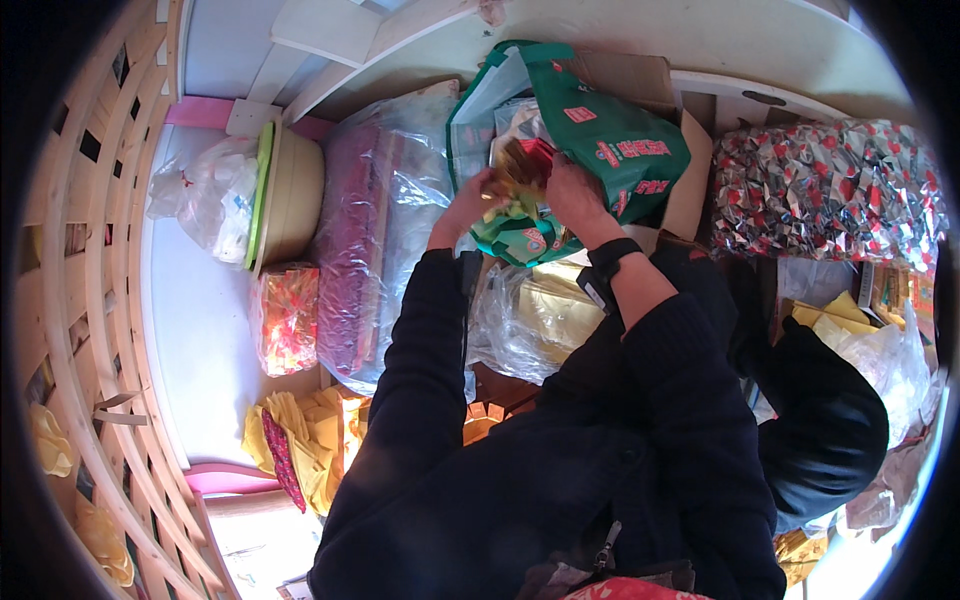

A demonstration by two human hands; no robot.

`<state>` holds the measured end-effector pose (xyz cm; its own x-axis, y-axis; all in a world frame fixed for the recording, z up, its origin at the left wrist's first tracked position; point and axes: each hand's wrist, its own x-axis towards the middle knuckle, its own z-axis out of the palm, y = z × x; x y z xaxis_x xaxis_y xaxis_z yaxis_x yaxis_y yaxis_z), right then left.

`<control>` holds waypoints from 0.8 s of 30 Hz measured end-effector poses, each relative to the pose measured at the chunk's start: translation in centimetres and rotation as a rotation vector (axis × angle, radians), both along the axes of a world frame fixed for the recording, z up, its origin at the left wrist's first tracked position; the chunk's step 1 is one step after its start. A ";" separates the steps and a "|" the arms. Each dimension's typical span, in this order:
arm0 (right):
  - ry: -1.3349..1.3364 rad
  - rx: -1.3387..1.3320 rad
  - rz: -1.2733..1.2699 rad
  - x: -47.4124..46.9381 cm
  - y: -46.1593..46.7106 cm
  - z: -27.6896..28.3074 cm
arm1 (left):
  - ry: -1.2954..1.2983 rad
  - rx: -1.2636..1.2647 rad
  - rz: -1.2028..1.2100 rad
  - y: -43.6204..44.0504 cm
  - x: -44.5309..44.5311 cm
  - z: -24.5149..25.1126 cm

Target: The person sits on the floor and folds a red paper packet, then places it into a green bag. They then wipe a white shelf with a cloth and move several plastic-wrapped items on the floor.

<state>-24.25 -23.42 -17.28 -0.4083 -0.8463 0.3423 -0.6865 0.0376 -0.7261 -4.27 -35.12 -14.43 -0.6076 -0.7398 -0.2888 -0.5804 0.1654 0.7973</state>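
Observation:
A green shopping bag [555, 82] with red and white printing lies with its mouth towards me. Both hands are at its opening. In the fingers of my left hand [466, 202] is a shiny gold-coloured item [521, 169], blurred, its exact kind not plain. My right hand [576, 196] is at the bag's right side, close to that gold item and a red item [534, 150]; its fingertips are partly hidden, so its grip cannot be told. Behind the red item a clear plastic wrapper shows inside the bag. A cardboard box [686, 180] stands behind the bag.
Left of the bag lies a plastic-wrapped purple bundle [352, 225], beside a beige basin [296, 195] with a green rim. A red, white and silver bundle [829, 195] is at right. Plastic-wrapped yellow paper [559, 307] lies below the bag. Wooden slats [97, 247] line the left side.

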 end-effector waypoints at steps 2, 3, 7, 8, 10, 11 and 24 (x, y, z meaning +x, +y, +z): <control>-0.009 0.033 0.047 -0.1 -0.2 -0.3 | 0.083 -0.066 0.141 -0.6 -0.3 0.4; -0.014 0.050 0.074 0.0 -0.2 -0.5 | 0.143 -0.009 0.158 -0.6 -0.3 0.5; 0.052 -0.011 0.038 0.0 -0.4 -0.9 | 0.227 0.180 0.279 -0.6 -0.7 0.6; 0.028 -0.013 0.049 0.0 -0.4 -0.9 | 0.236 0.224 0.294 -0.4 -0.7 0.3; 0.009 0.018 0.062 0.1 -0.3 -0.8 | 0.293 0.276 0.371 0.3 -0.8 -1.0; 0.016 0.051 0.063 0.1 -0.4 -0.7 | 0.377 0.301 0.363 0.6 -0.9 -1.8; 0.191 0.082 0.641 -0.8 7.0 7.0 | 0.060 -0.242 0.577 1.1 -2.9 -8.4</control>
<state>-25.02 -16.46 -10.32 0.2443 -0.9275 0.2830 -0.7074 -0.3701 -0.6022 -7.21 -34.06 -22.87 -0.1013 -0.9936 -0.0493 -0.5853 0.0194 0.8106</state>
